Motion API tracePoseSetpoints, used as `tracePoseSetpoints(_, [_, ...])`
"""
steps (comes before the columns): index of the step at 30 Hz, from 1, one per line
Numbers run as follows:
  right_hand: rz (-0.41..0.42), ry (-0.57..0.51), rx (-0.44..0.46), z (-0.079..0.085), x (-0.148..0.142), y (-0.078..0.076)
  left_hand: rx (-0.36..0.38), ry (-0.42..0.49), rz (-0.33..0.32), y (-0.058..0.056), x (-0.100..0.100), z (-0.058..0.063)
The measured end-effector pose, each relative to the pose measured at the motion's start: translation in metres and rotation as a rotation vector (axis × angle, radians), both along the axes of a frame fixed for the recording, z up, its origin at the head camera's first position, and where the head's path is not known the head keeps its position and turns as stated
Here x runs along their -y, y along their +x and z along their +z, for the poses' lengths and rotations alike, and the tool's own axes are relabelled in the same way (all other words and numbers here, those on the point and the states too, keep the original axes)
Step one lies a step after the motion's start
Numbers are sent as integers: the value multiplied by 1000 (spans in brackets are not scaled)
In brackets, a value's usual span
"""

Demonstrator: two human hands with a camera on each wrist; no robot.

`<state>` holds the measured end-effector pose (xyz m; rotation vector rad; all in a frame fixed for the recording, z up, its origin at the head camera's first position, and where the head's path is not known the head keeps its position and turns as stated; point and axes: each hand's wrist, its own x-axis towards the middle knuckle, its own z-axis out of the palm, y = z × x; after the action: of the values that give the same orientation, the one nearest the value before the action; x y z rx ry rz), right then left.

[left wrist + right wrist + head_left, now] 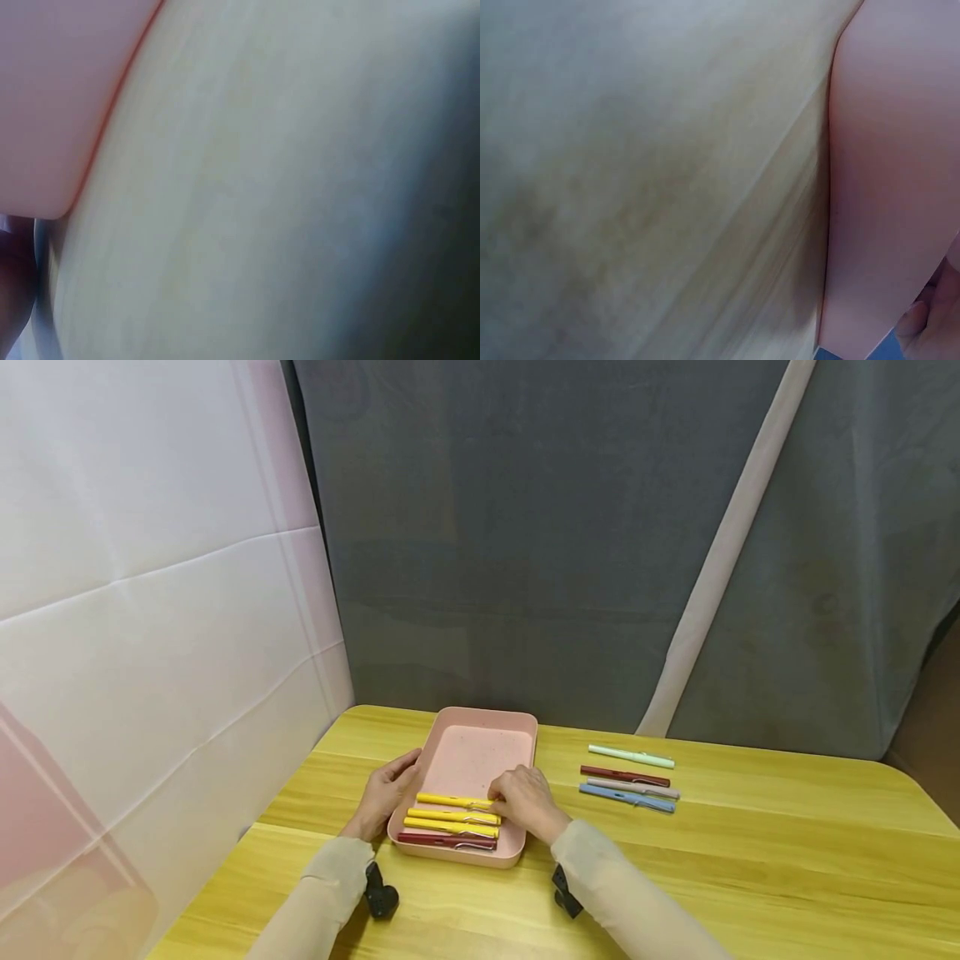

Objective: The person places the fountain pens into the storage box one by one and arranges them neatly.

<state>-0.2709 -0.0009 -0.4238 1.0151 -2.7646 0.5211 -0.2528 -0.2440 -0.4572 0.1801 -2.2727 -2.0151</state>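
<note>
A pink tray [480, 720] lies on the table, its side wall [60, 97] large in the left wrist view. My left hand [381, 795] holds the tray's left rim. Inside, at the near end, three yellow pens lie side by side, with a dark red pen [447, 841] nearest me. With curled fingers, my right hand [522, 797] pinches the clip end of the farthest yellow pen [453, 800]; its fingertips are partly hidden. Below it are the middle yellow pen [450, 816] and the lower yellow pen [448, 827].
Right of the tray, a mint green pen [632, 756] lies apart from a dark red pen [625, 776], a pale pinkish pen [637, 788] and a blue pen [627, 797]. A grey curtain [510, 543] hangs behind the wooden table [757, 843]; white cloth [165, 635] hangs at left.
</note>
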Motion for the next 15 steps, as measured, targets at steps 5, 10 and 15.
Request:
tracePoseSetpoints(5, [20, 1, 14, 1, -1, 1, 11, -11, 4, 0, 1, -1])
tracePoseSetpoints(10, [21, 7, 6, 1, -1, 1, 2, -14, -6, 0, 1, -1])
tracePoseSetpoints(15, [25, 14, 1, 1, -1, 2, -1, 0, -11, -1, 1, -2])
